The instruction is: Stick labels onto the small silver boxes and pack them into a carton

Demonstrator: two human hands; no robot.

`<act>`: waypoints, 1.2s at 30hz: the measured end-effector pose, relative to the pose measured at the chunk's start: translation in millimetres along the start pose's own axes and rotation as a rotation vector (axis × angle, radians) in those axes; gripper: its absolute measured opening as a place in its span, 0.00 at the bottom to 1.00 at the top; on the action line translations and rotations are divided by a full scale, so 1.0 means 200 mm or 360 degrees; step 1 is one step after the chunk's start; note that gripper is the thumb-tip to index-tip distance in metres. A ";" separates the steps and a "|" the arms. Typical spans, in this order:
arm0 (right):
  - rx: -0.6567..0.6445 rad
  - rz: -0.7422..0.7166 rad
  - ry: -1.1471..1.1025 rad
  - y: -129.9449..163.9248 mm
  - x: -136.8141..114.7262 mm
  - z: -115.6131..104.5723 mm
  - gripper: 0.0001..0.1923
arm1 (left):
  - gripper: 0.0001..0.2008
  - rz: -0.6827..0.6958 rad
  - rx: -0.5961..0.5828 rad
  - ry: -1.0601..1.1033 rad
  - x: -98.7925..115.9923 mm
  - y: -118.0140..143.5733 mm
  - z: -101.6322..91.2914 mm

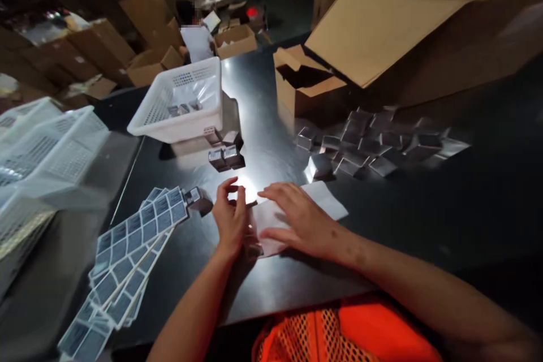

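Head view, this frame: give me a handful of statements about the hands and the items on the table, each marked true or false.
1. The right hand lies flat on a white sheet. True.
2. The white basket is empty. False: a few small silver boxes lie inside it.
3. Label sheets are fanned out left of the left hand. True.
4. The loose pile of silver boxes lies left of the basket. False: it lies to the right, in front of an open cardboard box.
5. The left hand grips a pair of scissors. False: no scissors show; its fingers curl at the sheet's edge.
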State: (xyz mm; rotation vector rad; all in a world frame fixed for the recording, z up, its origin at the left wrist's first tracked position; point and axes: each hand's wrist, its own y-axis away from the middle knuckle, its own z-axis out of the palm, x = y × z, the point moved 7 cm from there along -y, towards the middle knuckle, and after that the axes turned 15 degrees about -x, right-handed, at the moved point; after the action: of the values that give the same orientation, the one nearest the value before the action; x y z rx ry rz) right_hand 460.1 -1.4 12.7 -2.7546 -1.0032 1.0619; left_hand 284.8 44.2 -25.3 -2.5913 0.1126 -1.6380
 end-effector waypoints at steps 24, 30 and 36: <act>0.0138 0.0176 -0.0221 0.03 0.15 -0.05 0.04 | 0.21 -0.0330 -0.0840 0.0884 0.00 0.07 0.18; 0.0338 -0.0168 0.0520 0.04 0.04 -0.03 0.05 | 0.24 -0.0434 -0.0987 0.1075 0.00 0.05 0.21; 0.0269 -0.0741 0.0438 0.09 -0.13 -0.02 0.06 | 0.19 -0.0441 -0.0858 0.0963 -0.07 -0.02 0.16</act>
State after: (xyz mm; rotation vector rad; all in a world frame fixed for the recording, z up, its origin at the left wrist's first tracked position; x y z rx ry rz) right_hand 457.2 -29.7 26.4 -2.2823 -1.3420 0.6434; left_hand 307.1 50.5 -51.9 -2.3962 0.2688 -2.7895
